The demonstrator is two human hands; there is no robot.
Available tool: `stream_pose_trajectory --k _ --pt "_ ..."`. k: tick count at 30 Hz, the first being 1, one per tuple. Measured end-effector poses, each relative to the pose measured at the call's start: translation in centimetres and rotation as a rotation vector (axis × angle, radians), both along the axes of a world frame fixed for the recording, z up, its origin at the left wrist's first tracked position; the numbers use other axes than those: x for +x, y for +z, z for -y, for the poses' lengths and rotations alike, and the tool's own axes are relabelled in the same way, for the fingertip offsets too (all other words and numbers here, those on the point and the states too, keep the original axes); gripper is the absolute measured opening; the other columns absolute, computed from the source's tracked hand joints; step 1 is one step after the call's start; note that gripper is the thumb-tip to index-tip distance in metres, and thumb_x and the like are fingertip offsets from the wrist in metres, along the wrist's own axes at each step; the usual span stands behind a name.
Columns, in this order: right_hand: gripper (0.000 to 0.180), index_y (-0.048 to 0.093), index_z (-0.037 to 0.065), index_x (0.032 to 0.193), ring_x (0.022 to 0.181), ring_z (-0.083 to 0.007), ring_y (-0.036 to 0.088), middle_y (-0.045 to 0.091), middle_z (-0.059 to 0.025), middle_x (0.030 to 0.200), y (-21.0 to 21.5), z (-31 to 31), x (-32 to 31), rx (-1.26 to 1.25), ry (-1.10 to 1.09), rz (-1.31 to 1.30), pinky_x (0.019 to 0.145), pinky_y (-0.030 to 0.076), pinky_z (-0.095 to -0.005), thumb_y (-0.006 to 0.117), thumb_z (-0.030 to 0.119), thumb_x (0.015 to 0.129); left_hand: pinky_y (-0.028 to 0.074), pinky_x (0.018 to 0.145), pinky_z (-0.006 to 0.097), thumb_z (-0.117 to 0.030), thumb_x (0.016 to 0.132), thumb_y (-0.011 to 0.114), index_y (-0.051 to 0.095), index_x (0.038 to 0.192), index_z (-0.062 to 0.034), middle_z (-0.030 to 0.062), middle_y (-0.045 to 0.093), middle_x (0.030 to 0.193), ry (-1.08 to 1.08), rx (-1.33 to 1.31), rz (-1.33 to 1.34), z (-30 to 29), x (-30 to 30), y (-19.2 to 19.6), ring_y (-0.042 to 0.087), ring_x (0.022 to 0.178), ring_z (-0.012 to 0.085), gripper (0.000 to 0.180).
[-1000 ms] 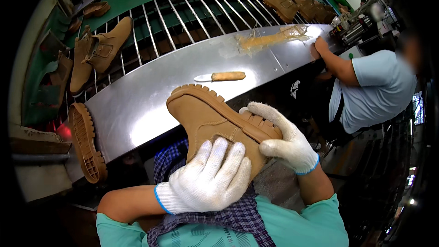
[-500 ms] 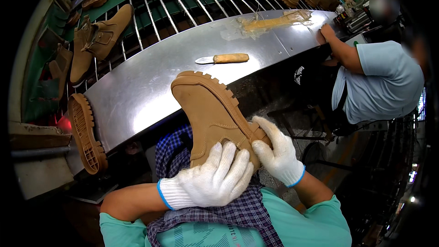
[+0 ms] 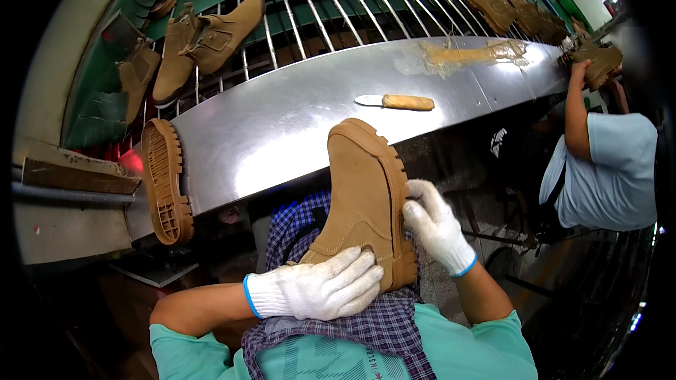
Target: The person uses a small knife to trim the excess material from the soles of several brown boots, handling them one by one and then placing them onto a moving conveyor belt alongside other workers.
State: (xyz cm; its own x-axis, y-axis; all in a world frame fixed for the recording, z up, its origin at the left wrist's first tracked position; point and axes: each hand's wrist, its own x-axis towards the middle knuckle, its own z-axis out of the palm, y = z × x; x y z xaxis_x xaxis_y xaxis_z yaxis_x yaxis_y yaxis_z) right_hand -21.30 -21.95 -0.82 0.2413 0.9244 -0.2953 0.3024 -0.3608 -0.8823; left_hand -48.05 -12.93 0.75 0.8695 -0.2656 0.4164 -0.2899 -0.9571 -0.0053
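A tan boot (image 3: 358,197) lies on its side over my lap, toe pointing away and chunky lugged sole facing right. My left hand (image 3: 318,286), in a white knit glove, holds the boot around its heel and ankle, fingers laid together over the upper. Along the sole's right edge, near mid-foot, my gloved right hand (image 3: 431,219) has its fingers curled, with thumb and fingertips against the rim. Beyond the toe, a knife (image 3: 403,102) with a tan wrapped handle rests on the metal table (image 3: 289,123), blade to the left.
A loose tan sole (image 3: 163,181) leans at the table's left end. Several boots (image 3: 224,35) sit on the metal roller rack (image 3: 317,10) behind, with more boots (image 3: 517,13) at the far right. A co-worker (image 3: 598,162) sits at right, holding a boot (image 3: 597,62).
My right hand has slid from the heel up the sole edge toward mid-foot. The boot has turned more upright. The view has shifted left, and the co-worker now holds up a boot.
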Motion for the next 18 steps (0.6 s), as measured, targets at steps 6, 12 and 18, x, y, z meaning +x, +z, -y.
stream_pose_trajectory --k 6,12,18 --pt "0.059 0.069 -0.002 0.125 0.103 -0.0244 0.071 0.075 -0.0187 0.109 3.4 -7.7 4.0 -0.144 0.336 0.25 0.094 0.056 -0.0389 0.057 0.053 0.108 0.057 0.107 0.05 -0.026 0.094 0.062 0.073 0.121 -0.0038 0.0182 0.072 0.129 -0.042 0.022 0.01 0.6 0.5 -1.2 0.071 0.122 0.0369 0.036" --pt "0.079 0.07 -0.005 0.125 0.079 -0.0245 0.075 0.075 -0.0175 0.096 3.1 -13.8 6.3 -0.343 0.672 0.307 0.07 0.062 -0.0357 0.037 0.066 0.112 0.057 0.106 0.052 -0.024 0.096 0.057 0.068 0.125 0.0021 0.0229 0.07 0.129 -0.079 0.093 0.002 0.9 1.4 -1.8 0.07 0.122 0.0397 0.041" --pt "0.076 0.071 -0.003 0.118 0.078 -0.0277 0.077 0.075 -0.02 0.089 4.9 -13.9 4.9 -0.384 0.835 0.41 0.068 0.063 -0.0414 0.035 0.064 0.113 0.058 0.107 0.048 -0.034 0.101 0.054 0.073 0.122 -0.0047 0.0173 0.071 0.132 -0.07 0.197 0.035 1.6 1.4 -3.5 0.071 0.122 0.0343 0.04"
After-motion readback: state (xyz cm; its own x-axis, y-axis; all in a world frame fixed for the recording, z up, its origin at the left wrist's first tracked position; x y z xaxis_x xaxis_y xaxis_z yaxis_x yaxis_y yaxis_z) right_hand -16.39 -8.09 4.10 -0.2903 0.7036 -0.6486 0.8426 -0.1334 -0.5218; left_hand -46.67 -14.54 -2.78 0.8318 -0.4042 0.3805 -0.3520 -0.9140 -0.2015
